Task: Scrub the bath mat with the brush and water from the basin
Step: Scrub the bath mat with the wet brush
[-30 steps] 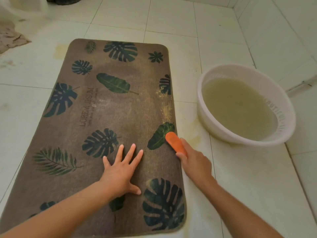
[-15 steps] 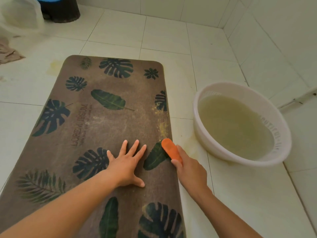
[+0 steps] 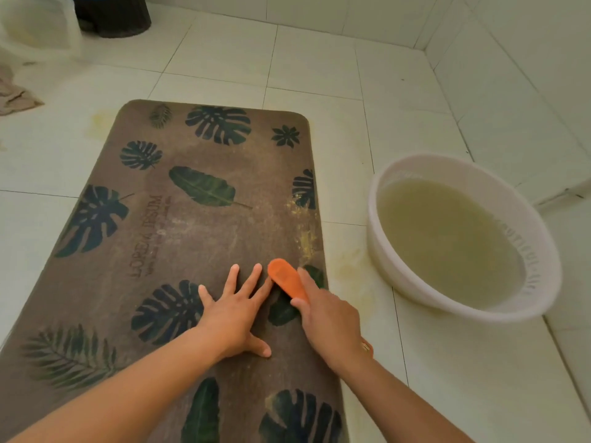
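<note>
A brown bath mat (image 3: pixel 192 238) printed with dark green leaves lies flat on the white tiled floor. My left hand (image 3: pixel 233 314) presses on it with fingers spread flat, near the mat's middle right. Right beside it, my right hand (image 3: pixel 329 324) grips an orange brush (image 3: pixel 286 281) and holds it down on the mat next to my left fingertips. Yellowish stains mark the mat's right edge above the brush. A white basin (image 3: pixel 393 273) of cloudy yellowish water stands on the floor to the right of the mat.
A tiled wall (image 3: pixel 527 91) rises at the right behind the basin. At the far left stand a dark round container (image 3: pixel 115 17) and a translucent plastic tub (image 3: pixel 35 30). A crumpled cloth (image 3: pixel 14 97) lies at the left edge. Yellow smears stain the floor between mat and basin.
My view has tilted up, so the mat and basin sit lower in frame. The brush has slid left from the mat's right edge to beside my left fingers.
</note>
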